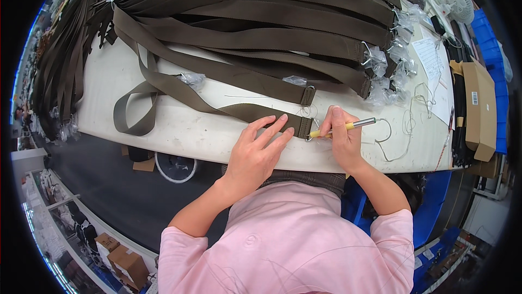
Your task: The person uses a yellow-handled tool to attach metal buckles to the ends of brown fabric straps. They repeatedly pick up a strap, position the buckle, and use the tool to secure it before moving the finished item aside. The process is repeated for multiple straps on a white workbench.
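Here, in the head view, an olive strap (255, 112) lies flat across the white worktop (179, 131), its stitched end with a metal ring (309, 136) sitting between the two hands. The left hand (255, 155) lies open, palm down, fingers spread and pressing on the strap just left of its end; it grips nothing. The right hand (342, 136) is closed around a pen-like tool (345, 126) with a yellow front and silver back, its tip touching the strap end beside the ring. The strap runs from the hands up and left, looping near the worktop's left edge. A pile of similar straps (261, 22) covers the far worktop, with clear plastic bags (389, 71) at their right ends. Loose threads (402, 125) lie right of the right hand, and a cardboard box (481, 109) stands further right.
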Demonstrator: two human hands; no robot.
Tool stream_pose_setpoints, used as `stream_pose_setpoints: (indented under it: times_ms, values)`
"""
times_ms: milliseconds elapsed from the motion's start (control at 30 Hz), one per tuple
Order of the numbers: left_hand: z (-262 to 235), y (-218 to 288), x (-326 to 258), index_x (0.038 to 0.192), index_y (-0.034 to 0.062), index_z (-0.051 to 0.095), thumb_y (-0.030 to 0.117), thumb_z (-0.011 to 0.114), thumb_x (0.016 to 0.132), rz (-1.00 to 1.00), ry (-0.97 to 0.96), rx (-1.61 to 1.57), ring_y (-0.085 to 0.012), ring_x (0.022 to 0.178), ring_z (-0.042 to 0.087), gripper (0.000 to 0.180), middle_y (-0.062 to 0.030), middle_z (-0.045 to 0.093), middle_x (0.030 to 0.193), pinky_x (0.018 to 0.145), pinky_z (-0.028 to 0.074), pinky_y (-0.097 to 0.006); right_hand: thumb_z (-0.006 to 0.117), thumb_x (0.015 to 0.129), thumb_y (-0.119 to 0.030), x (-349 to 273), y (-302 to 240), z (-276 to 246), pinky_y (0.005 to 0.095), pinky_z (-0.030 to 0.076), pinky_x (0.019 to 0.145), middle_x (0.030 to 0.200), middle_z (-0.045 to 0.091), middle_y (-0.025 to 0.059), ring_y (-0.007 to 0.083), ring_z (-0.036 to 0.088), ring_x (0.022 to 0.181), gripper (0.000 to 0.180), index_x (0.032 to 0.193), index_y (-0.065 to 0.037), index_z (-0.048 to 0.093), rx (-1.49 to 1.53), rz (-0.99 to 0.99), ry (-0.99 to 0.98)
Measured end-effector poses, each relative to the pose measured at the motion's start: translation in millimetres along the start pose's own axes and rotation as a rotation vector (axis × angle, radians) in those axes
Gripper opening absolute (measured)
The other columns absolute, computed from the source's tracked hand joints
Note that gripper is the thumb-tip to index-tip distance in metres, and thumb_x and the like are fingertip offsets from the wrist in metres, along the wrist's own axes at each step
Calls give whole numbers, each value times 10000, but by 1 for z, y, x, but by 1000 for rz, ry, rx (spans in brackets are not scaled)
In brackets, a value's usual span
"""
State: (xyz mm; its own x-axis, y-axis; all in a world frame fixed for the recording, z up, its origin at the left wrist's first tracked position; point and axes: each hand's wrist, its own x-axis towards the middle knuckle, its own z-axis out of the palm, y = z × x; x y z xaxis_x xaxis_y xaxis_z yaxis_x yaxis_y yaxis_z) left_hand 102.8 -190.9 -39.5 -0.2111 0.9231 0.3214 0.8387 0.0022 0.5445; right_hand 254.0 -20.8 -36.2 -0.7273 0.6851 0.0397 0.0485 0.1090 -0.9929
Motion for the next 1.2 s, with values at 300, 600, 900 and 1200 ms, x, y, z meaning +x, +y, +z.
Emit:
stream_pose_setpoints:
  times_ms: [300,600,900,1200]
  values:
    - [0,2,0,1243,80,699,1,710,829,-9,3,5,-336,1221,561,421,-92,625,1387,977,515,-411,414,1127,-313,-1,0,0,266,446,593,658,598,47,100,541,611,550,707,-8,594,-4,8,-5]
    - [1,3,0,1225,72,705,20,712,846,-18,15,-2,-334,1218,562,382,-90,628,1385,986,509,-415,416,1128,-314,-1,1,0,265,443,597,656,595,46,96,532,610,547,710,-8,590,-29,16,-5]
    - [-1,2,0,1213,63,697,22,718,841,-21,12,-21,-338,1209,566,374,-94,626,1384,990,506,-417,398,1127,-347,0,0,0,259,431,572,650,562,38,96,519,590,572,693,-15,569,-6,17,20]
    - [10,18,48,975,16,610,85,805,745,-113,72,-147,-318,920,585,309,-122,559,950,784,502,-410,357,1120,-380,20,1,-9,264,472,437,625,420,14,76,351,450,565,649,-85,455,366,4,254]
